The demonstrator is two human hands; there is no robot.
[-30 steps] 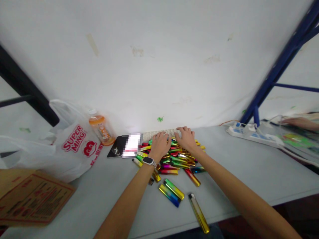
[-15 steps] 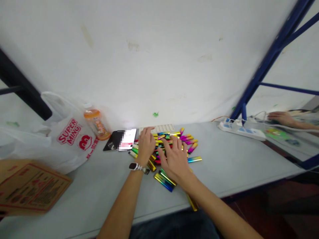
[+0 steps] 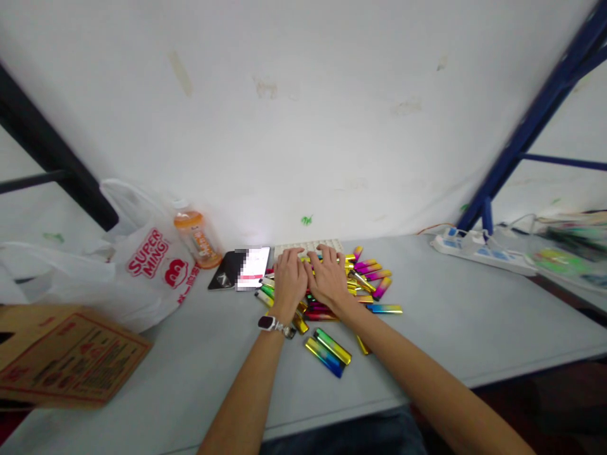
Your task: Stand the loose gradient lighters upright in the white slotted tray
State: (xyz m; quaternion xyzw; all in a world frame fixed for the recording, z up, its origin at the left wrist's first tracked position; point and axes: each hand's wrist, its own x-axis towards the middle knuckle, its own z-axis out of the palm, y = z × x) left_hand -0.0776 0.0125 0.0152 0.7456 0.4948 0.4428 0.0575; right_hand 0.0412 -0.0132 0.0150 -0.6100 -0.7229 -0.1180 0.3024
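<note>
The left hand and the right hand are placed palm down, side by side, over a heap of lighters. The fingers are slightly bent; whether they grip any lighter, I cannot tell. The heap lies on the grey table, also spreading beyond the right hand. Farther to the left stand an orange bottle and a white bag.

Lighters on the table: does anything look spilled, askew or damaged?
The lighters lie in a loose jumble, pointing different ways, partly under the left hand and right hand. Two lie apart, side by side, nearer the front. Untidy, but no damage shows; the hands hide some.
</note>
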